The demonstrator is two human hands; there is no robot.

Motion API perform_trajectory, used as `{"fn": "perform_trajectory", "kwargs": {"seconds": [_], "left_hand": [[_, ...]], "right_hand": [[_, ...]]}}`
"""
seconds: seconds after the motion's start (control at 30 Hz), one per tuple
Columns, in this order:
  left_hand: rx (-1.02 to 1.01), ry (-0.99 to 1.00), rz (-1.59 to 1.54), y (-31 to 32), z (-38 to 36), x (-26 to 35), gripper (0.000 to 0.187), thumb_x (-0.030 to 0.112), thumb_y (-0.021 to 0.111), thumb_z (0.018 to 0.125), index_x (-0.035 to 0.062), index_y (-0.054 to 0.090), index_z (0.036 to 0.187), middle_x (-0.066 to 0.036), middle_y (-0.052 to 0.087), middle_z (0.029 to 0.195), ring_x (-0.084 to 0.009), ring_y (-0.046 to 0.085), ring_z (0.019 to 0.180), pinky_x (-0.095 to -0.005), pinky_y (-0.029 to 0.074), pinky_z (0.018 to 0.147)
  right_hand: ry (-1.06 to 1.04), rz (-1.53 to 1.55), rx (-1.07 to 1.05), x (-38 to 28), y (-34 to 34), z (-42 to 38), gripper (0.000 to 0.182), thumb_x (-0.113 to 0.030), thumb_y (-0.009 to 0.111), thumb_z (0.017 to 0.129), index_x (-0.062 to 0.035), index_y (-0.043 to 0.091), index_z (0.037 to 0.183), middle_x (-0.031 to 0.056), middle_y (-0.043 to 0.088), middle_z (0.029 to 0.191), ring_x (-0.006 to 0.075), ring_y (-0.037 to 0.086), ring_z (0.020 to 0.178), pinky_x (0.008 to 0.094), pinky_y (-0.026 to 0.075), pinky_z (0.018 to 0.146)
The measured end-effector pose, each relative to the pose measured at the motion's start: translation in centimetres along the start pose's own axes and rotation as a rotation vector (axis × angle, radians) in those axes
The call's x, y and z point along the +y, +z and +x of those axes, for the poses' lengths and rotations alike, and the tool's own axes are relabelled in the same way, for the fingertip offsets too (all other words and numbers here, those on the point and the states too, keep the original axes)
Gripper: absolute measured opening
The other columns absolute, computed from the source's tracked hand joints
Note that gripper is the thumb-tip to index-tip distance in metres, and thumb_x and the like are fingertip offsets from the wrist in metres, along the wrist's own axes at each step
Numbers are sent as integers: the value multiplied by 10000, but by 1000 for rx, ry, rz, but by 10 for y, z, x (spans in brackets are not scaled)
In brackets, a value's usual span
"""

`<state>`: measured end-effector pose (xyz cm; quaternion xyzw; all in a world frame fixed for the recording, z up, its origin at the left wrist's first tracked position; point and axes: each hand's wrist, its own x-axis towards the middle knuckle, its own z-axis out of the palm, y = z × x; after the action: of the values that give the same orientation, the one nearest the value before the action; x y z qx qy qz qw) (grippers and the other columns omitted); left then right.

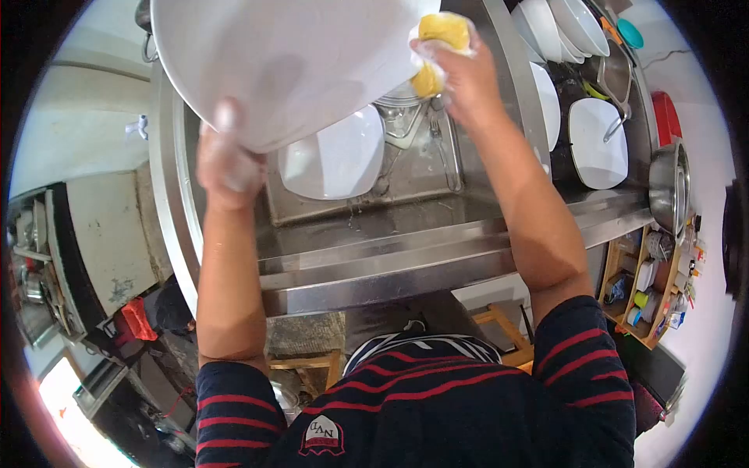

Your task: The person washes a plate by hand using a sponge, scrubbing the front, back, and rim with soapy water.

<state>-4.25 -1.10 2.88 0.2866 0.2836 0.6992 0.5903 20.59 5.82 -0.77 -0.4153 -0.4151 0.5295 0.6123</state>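
Over the stainless steel sink [328,257], the person holds a large white plate [281,62] tilted up toward the camera. The left hand [228,160] is clamped on the plate's lower edge, fingers curled under the rim and filmed with suds. The right hand [460,74] is closed around a yellow sponge [438,43], pressing it against the plate's right rim.

As a judgement of progress, the washing looks well under way but not finished. The plate in hand is at the scrubbing stage, soapy and not yet rinsed. Down in the basin another white plate [335,160] leans against the wall, and beside it sit what seems to be a glass [402,117] and some cutlery [441,148], apparently waiting their turn. To the right, the drying rack [577,187] already carries a good share of finished pieces: stacked white bowls [562,27], a square white plate [597,144] and a ladle [616,78] across them. A steel mixing bowl [669,183] stands at the counter's end.

Writing is scarce. A small patch [321,435] on the front of the striped sweater [437,405] bears letters that look like "DAN" or similar, seen upside down and too small to read with confidence. The packets on the wooden shelf [651,288] at lower right carry labels, none legible.
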Motion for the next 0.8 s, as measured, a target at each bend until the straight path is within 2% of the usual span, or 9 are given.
{"fn": "perform_trajectory", "kwargs": {"seconds": [0.03,0.1,0.17,0.23,0.33,0.4,0.53,0.7,0.8], "left_hand": [[-21,-99,16,-3,4,12,561,204,593,867,-80,362,1291,-179,574,1136,-322,607,970,-405,508,814],[167,-120,547,-8,16,13,549,192,608,859,-87,381,1274,-178,580,1109,-277,618,919,-382,522,766],[252,-58,573,-6,16,2,519,200,652,832,-92,446,1209,-159,595,1060,-243,607,913,-356,500,768],[337,2,598,-1,13,-6,491,208,696,805,-96,511,1145,-141,610,1011,-210,597,907,-331,477,770],[372,117,609,-1,8,-10,376,148,598,874,-103,513,1141,-162,610,1024,-224,622,888,-338,527,752],[241,360,937,-6,4,-10,339,160,599,879,-111,546,1077,-143,619,985,-210,622,865,-320,525,742],[306,330,648,-3,1,-15,252,148,567,895,-71,562,1020,-84,611,919,-159,578,835,-300,471,691],[469,241,354,13,5,-9,366,201,606,882,-55,501,1120,-128,580,994,-204,591,845,-340,501,720],[530,139,332,12,7,-6,434,196,618,873,-55,445,1182,-143,548,1064,-236,585,914,-360,512,742]], "right_hand": [[3,-1,3,-4,-5,0,304,-32,638,779,-1,532,1063,103,642,950,196,646,842,318,520,776],[-103,-305,-41,-14,-10,3,438,-95,679,704,10,538,1105,219,588,1067,402,573,972,408,470,853],[-94,-459,-23,-18,-3,0,425,-31,633,725,10,512,1130,184,598,1072,373,592,923,389,467,850],[13,116,104,-6,5,-2,303,-50,639,794,-7,527,1072,86,638,922,183,639,845,310,514,757],[-1,103,194,0,21,-15,288,-87,627,828,-11,523,1086,67,629,920,168,630,831,307,507,738],[58,125,192,1,31,-27,282,-77,628,823,-15,516,1074,67,611,924,154,609,826,287,501,727],[106,266,141,19,55,-47,227,-76,599,849,-24,517,1054,64,587,955,132,580,829,263,478,691],[359,312,-17,13,69,-72,199,-81,617,843,-19,566,1026,26,597,897,123,583,780,264,477,662],[293,230,-31,23,72,-75,169,-91,643,820,-10,608,964,29,620,850,120,596,720,267,481,629]]}}
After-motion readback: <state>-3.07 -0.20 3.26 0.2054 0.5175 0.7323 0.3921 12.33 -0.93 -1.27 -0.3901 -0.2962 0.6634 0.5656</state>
